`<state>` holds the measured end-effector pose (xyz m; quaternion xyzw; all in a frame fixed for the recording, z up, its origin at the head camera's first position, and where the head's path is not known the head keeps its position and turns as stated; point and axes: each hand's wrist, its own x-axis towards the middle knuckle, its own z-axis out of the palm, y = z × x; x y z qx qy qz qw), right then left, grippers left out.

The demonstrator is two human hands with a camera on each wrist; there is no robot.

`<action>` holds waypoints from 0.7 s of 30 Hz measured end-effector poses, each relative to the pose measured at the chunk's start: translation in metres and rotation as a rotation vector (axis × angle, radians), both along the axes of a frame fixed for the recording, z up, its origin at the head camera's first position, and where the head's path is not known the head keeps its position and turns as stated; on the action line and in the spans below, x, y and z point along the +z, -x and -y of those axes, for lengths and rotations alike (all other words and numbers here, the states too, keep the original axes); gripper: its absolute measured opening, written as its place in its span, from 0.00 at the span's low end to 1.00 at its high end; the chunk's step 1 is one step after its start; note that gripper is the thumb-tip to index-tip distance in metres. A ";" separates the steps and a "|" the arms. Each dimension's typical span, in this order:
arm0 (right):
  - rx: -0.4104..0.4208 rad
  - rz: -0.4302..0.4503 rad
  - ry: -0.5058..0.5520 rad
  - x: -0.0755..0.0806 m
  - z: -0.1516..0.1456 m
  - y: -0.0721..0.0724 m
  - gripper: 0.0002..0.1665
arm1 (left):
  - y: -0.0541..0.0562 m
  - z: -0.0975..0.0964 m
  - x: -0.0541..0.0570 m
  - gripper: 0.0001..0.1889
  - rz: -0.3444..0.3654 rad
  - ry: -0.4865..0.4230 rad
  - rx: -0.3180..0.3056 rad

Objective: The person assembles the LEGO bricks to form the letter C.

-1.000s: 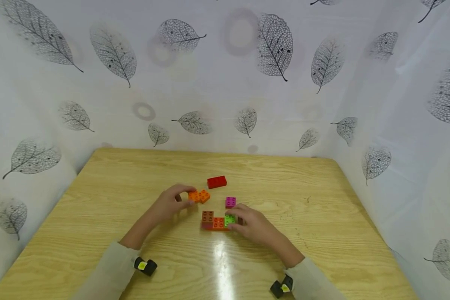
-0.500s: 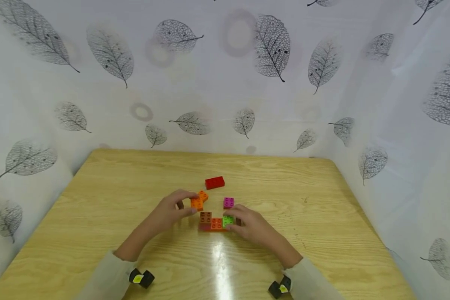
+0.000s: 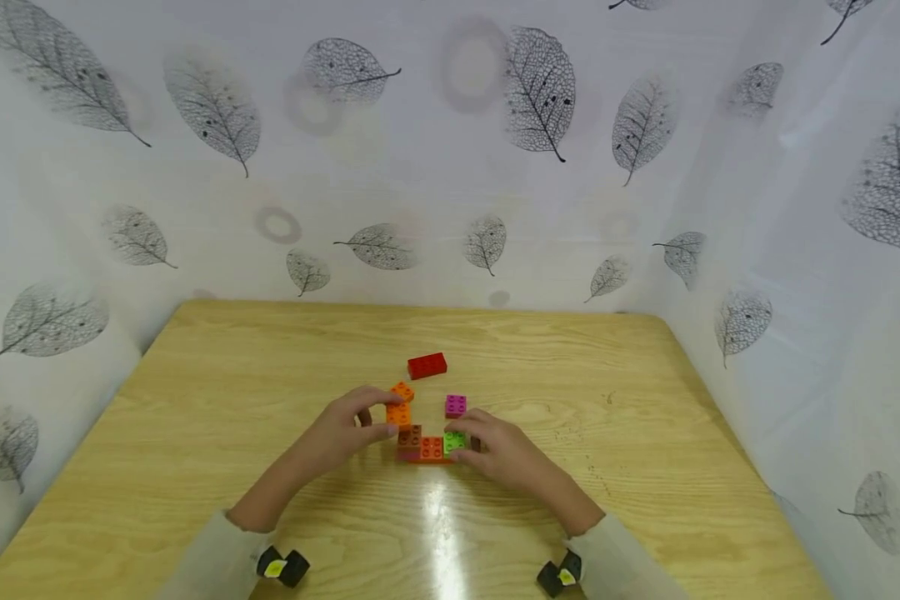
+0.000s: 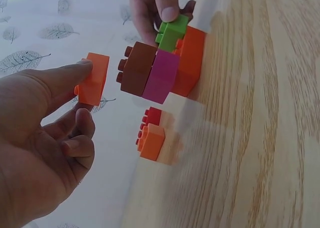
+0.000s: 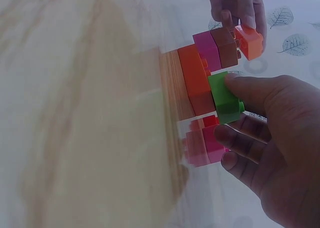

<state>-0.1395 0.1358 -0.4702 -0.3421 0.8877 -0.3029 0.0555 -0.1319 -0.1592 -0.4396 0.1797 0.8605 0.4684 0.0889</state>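
Note:
My left hand [image 3: 348, 429] pinches an orange building brick [image 4: 94, 80] between thumb and fingers, raised off the table. It is close over the studs of a brown brick [image 4: 137, 67], with a small gap showing in the left wrist view. The brown brick sits on a magenta brick [image 4: 161, 76], at the left end of a longer orange-red brick [image 5: 194, 80] on the table. At that brick's right end sits a green brick [image 5: 224, 97], which my right hand [image 3: 506, 450] grips by its sides. Bare studs show between the two ends.
Behind the assembly on the wooden table [image 3: 570, 358] lie another orange brick [image 3: 402, 390], a loose magenta brick [image 3: 456, 406] and, farther back, a long red brick [image 3: 427, 366]. A leaf-print cloth [image 3: 420, 167] hangs around the back and sides.
My left hand has lifted one orange brick from beside the other and brought it right and nearer, over the brown brick. My right hand has stayed on the green brick.

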 end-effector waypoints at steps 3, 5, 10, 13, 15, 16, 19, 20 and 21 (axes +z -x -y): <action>0.003 -0.003 -0.002 0.000 0.001 0.000 0.24 | -0.001 0.000 0.000 0.21 -0.004 0.002 -0.009; 0.002 0.002 -0.006 0.001 0.001 0.001 0.24 | -0.001 -0.001 -0.001 0.21 -0.009 0.005 -0.023; 0.002 0.009 -0.010 0.002 0.001 0.000 0.24 | -0.001 -0.003 -0.006 0.21 -0.005 0.007 -0.044; 0.001 0.010 -0.009 0.002 0.001 0.000 0.24 | -0.002 -0.006 -0.007 0.21 0.013 0.001 -0.051; 0.001 0.015 -0.008 0.002 0.002 0.000 0.24 | -0.002 -0.006 -0.007 0.21 0.025 -0.005 -0.054; -0.001 0.018 -0.010 0.002 0.002 0.000 0.24 | -0.002 -0.007 -0.007 0.20 0.030 -0.005 -0.055; -0.010 0.032 -0.015 0.002 0.002 0.000 0.24 | -0.002 -0.008 -0.007 0.20 0.037 -0.008 -0.058; -0.012 0.035 -0.017 0.002 0.002 0.000 0.24 | -0.002 -0.008 -0.007 0.20 0.039 -0.010 -0.058; -0.015 0.038 -0.020 0.002 0.002 0.000 0.24 | -0.002 -0.008 -0.007 0.20 0.041 -0.011 -0.059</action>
